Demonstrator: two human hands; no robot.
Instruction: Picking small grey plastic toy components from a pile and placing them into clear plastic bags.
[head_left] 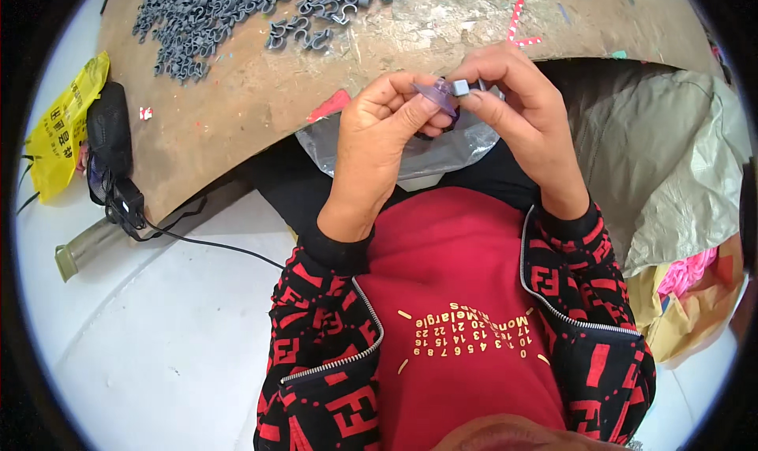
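Just off the near edge of the table, my two hands meet over my lap. Between the thumb and fingers of my left hand (377,127) is a clear purplish suction cup (434,96), its small knob toward the right. My right hand (525,108) pinches a small grey plastic clip (460,88) right at that knob. Whether the two pieces are joined, I cannot tell. Something dark purple shows under my left fingers, mostly hidden. A large heap of similar grey plastic clips (197,29) lies at the table's far left, with looser ones toward the middle.
The worn brown table (237,127) curves round in front of me. On it lie a red scrap (329,104) and a red dotted strip (518,25). A clear plastic bag (418,157) sits below my hands. A yellow bag (67,131) hangs left; a grey-green sack (671,159) stands right.
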